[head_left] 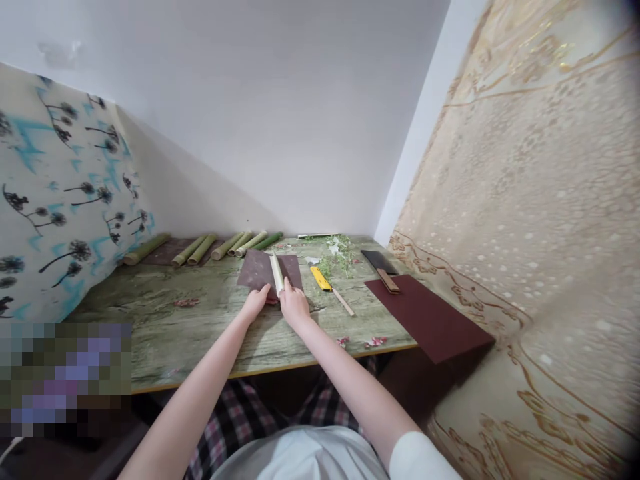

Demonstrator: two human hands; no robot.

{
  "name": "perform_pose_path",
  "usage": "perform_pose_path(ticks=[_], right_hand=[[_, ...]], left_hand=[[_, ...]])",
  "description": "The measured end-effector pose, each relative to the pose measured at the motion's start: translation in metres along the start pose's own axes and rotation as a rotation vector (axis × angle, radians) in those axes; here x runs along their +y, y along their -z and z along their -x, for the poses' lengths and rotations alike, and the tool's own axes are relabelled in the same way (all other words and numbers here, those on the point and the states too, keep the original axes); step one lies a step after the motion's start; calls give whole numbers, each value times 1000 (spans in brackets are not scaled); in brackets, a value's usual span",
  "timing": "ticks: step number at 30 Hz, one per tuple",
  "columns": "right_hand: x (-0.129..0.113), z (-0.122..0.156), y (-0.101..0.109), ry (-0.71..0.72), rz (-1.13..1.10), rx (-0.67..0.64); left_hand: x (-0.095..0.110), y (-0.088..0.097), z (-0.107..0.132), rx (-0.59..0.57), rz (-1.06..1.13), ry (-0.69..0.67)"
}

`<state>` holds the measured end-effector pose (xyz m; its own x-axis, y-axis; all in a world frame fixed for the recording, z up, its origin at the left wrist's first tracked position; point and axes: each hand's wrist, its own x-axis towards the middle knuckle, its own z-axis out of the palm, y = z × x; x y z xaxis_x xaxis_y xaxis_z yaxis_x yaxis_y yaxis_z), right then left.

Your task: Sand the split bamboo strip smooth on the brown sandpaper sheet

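Note:
A dusty brown sheet, which looks like sandpaper [250, 267], lies on the table before me. On top of it a pale split bamboo piece [277, 273] points away from me. My right hand [295, 305] grips the near end of the bamboo, index finger stretched along its side. At the sheet's front edge, my left hand [255, 303] is closed with its thumb pressed on the edge; its other fingers are mostly hidden. Just right of the sheet lie a yellow utility knife [321, 279] and a thin wooden stick [344, 302].
Several bamboo tubes [203, 249] line the table's back left, some on another brown sheet [163, 253]. Green shavings [340, 257] are heaped at the back. At right, a maroon sheet [430, 317] overhangs the table edge, beside a wood-handled cleaver [387, 280]. A patterned curtain [540, 200] hangs at right.

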<state>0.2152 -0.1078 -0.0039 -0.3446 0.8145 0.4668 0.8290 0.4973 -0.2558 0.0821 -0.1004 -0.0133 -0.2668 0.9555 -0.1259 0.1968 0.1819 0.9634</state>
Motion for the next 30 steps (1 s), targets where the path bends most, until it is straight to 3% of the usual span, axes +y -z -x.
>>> perform_pose_path(ticks=[3,6,14,21,30], right_hand=[[0,2,1,51,-31,12],[-1,3,0,87,-48,12],[1,1,-4,41,-54,5],[2,3,-3,158,-141,60],[1,4,-2,146,-216,62]], left_hand=[[-3,0,-4,19,206,-29],[-4,1,-6,38,279,-39],[-4,3,-5,-43,261,-68],[0,4,1,41,189,4],[-10,6,-8,73,28,-12]])
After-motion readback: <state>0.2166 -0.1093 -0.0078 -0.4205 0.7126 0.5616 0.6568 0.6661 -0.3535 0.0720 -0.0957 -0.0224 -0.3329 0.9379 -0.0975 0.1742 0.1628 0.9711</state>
